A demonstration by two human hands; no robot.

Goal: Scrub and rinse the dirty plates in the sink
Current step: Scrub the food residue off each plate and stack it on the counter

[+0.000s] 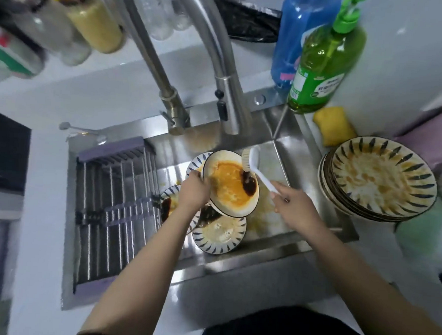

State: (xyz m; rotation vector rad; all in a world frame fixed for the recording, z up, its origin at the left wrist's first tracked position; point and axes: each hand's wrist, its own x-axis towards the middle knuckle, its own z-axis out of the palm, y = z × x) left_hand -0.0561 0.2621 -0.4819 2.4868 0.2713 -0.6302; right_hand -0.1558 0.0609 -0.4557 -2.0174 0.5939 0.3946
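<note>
The round glazed plate (230,184), smeared orange and brown, hung tilted over the steel sink (287,150), its rim gripped by the left hand (194,189). The right hand (293,207) had its fingers curled round a white plastic brush (253,164), bristles touching the plate. Striped plates (383,176) were stacked on the counter (415,254).

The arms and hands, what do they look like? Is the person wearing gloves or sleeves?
No gloves: the left hand and right hand are bare, with no rings or watch showing. Both forearms are bare too. A dark sleeve edge shows only at the left arm's bottom end.
</note>
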